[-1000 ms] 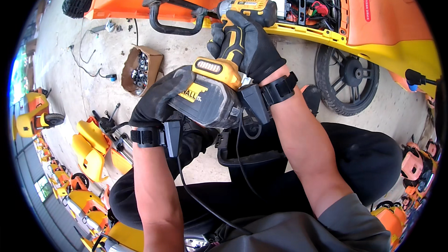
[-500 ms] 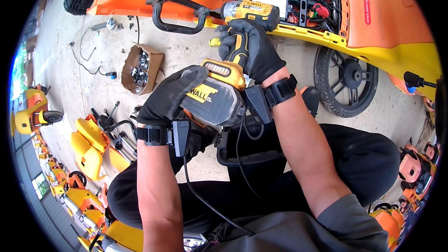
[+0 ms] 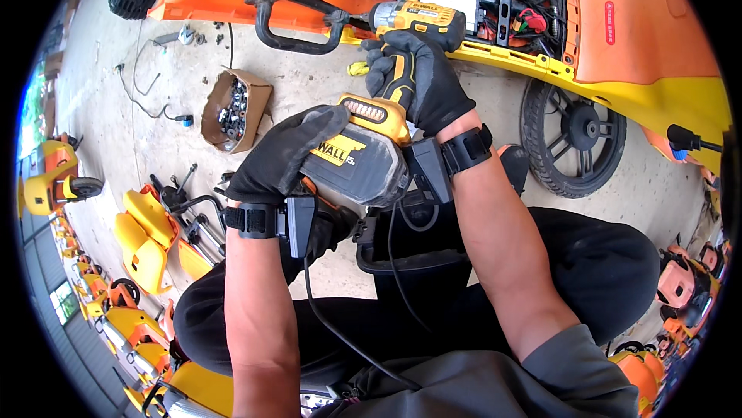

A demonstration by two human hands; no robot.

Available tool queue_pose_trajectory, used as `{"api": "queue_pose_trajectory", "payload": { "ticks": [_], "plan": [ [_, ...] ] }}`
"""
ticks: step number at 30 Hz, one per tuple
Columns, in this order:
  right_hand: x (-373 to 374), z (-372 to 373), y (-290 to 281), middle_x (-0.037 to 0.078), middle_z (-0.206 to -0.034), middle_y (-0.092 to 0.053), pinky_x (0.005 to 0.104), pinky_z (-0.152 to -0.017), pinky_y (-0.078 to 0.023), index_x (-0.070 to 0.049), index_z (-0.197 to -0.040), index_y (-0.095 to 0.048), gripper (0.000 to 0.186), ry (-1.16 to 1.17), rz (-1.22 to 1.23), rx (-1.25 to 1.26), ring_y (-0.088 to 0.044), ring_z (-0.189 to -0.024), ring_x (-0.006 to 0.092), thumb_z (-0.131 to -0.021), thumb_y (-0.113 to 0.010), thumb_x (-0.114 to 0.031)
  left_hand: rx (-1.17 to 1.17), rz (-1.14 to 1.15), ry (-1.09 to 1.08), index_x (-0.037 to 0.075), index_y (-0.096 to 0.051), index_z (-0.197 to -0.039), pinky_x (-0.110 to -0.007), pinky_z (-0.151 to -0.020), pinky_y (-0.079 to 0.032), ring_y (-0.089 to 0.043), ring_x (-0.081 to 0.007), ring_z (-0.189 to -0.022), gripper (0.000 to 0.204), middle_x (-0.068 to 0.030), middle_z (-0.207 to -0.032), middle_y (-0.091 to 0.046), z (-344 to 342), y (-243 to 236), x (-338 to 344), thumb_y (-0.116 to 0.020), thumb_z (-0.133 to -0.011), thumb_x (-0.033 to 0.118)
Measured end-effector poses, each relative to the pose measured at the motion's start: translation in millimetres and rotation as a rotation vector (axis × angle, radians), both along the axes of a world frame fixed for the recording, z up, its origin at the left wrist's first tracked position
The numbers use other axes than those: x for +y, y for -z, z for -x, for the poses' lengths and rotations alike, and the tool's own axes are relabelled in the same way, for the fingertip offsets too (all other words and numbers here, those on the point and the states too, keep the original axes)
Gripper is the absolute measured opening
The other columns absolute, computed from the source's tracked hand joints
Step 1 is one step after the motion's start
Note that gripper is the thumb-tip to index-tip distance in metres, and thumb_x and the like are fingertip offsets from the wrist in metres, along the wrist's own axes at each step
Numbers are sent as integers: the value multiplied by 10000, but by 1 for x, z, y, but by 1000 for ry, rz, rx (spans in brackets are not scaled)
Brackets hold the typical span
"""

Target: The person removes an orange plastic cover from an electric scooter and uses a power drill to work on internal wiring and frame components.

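The yellow-and-black plastic cordless power driver [image 3: 417,22] is held off the floor in front of the yellow-and-orange plastic vehicle body [image 3: 622,39]; its motor housing lies left to right, nose toward the left, close to the right end of the black bent metal tube [image 3: 266,34]; whether the nose's tip touches metal there I cannot tell. That narrow meeting of nose and tube end is the relation that matters; the right hand [image 3: 433,87], in a black-and-grey work glove, is nearer to it, its fingers wrapped around the handle just below the housing; whether a finger presses the trigger is hidden.

From the housing the handle slants downward and a little left to the large dark-grey block battery [image 3: 354,169]; the left hand [image 3: 282,153], gloved alike, grasps that battery from its left side, thumb along the upper face, the other fingers out of sight beneath.

Outward, the body's yellow edge runs right of the housing, below the bay of tangled wires [image 3: 533,40], limiting room that way; the black spoked wheel [image 3: 583,130] stands right of the right wrist; the open brown cardboard box [image 3: 259,99] of small parts sits up-left of the left hand, with bare grey concrete floor [image 3: 305,78] between box and driver.
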State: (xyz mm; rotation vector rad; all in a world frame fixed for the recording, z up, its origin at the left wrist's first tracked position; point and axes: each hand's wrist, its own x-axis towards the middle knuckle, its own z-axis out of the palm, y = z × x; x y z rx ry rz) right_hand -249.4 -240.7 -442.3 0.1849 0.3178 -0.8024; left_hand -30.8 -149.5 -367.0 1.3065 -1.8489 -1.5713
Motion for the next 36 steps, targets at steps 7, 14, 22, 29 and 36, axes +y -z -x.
{"api": "queue_pose_trajectory", "payload": {
  "ticks": [7,14,22,29,36],
  "plan": [
    [1,0,-6,114,-923,-590,305,-666,-526,60,-1085,-496,260,20,-18,43,-567,-700,148,-943,-520,-156,-273,394,162,100,-463,-1383,-360,-980,-473,-575,-313,-1164,649,-152,-1337,-544,-6,2,-1,-715,-786,128],
    [-1,6,-6,103,-939,-599,291,-652,-523,39,-1122,-534,279,-37,214,317,-573,-693,138,-952,-531,-181,292,-479,-358,68,-515,-1319,-315,-959,-466,-590,-234,-1107,469,-136,-1220,-594,15,44,14,-617,-861,80],
    [-14,33,29,18,-870,-600,201,-563,-485,15,-1194,-576,336,-281,429,507,-566,-672,72,-947,-562,-214,652,-623,-626,41,-563,-1211,-232,-779,-511,-617,-83,-882,375,-37,-1006,-646,81,116,15,-579,-966,325],
    [-19,39,43,23,-832,-608,246,-556,-494,-12,-1129,-607,299,-277,450,494,-561,-639,79,-929,-601,-234,650,-545,-646,30,-560,-1236,-237,-728,-537,-627,-95,-850,346,-51,-1016,-643,94,143,11,-597,-959,233],
    [-18,42,57,59,-894,-617,218,-573,-478,25,-1230,-538,339,-259,398,365,-581,-684,104,-951,-550,-169,596,-524,-686,7,-582,-1210,-235,-709,-542,-631,-93,-823,320,-55,-984,-654,95,140,9,-610,-942,179]
  ]
}}
